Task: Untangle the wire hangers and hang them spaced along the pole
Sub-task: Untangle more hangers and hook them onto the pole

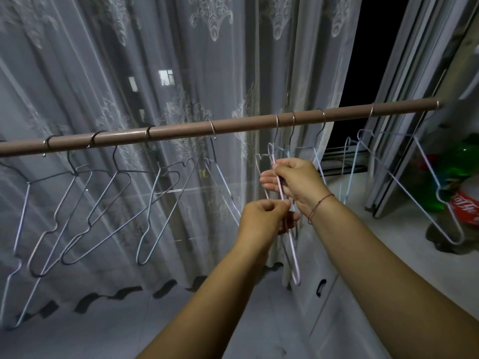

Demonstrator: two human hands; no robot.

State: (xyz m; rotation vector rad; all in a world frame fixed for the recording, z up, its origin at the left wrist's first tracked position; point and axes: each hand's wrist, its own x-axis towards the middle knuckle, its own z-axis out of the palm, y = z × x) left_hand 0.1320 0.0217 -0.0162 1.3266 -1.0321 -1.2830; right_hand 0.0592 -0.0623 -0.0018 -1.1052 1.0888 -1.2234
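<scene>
A: Left to right, quick. Brown pole [233, 125] runs across, rising to the right. Four grey hangers [108, 203] on its left stretch, hooks apart but the frames cross each other lower down.

B: Then?

A: One pale hanger [220, 177] on its own hook, just left of the hands. Then the knot: the left hand [261, 218], fingers pinched shut on thin wire low in the cluster. The right hand [298, 182] is higher, closed round the pink hanger [285, 203] near its upper part.

B: Long axis of the pink one?

A: Near vertical, leaning slightly right as it goes down. Its bottom loop hangs well below both hands. Its top runs up toward the close-set hooks [285, 120] on the pole; can't tell which hook is its own.

B: So which way from the grip?

A: Wire runs down and away from the right grip, passing just beside the left one. Left hand is nearer the tangle's low end, right nearer the hooks. My read: the next move is sliding one frame out past the other along that axis.

B: Right of that?

A: A light blue hanger [347, 172], then a white hanger [425, 193] hooked near the pole's end, splayed out wide.
</scene>
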